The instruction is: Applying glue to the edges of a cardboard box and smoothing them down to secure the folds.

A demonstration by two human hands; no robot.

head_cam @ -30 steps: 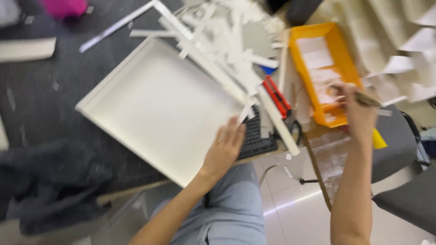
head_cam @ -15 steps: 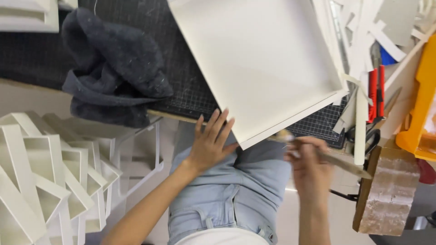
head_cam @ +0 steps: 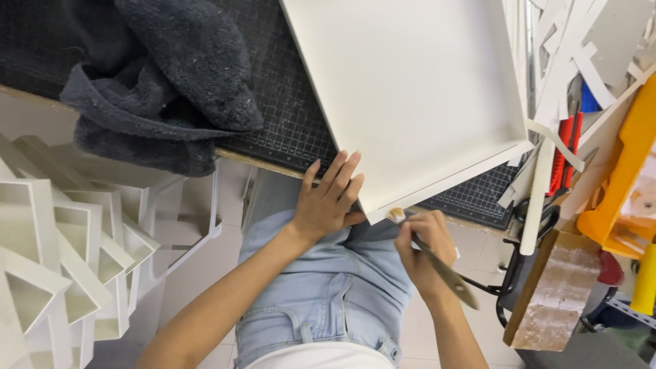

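White tray (head_cam: 410, 96), one, shallow and square-cornered, lies on the cutting mat with its near corner overhanging the bench edge, between your two hands.

Left hand (head_cam: 328, 201): one, fingers spread flat, pressing on the tray's near-left edge; it grips nothing, only steadies.

Right hand (head_cam: 420, 249): one, closed around a brush (head_cam: 437, 263), its bristle tip touching the underside of the tray's near-right edge, just beside your left thumb.

Progress, as judged: the tray walls stand assembled on the sides in view; the brush is at the corner end of one edge, so you appear to be partway through coating or gluing that rim. No wet line is visible, so how much is covered cannot be told.

Beyond your left hand: cutting mat (head_cam: 287, 130), one, dark and gridded; dark cloth (head_cam: 157, 89), one, bunched. Below it on the floor, white open frames (head_cam: 61, 239), a stack too overlapped to count.

Beyond your right hand: white offcut strips (head_cam: 581, 55), many; orange bin (head_cam: 625, 184), one; red-handled tools (head_cam: 567, 147), apparently two.
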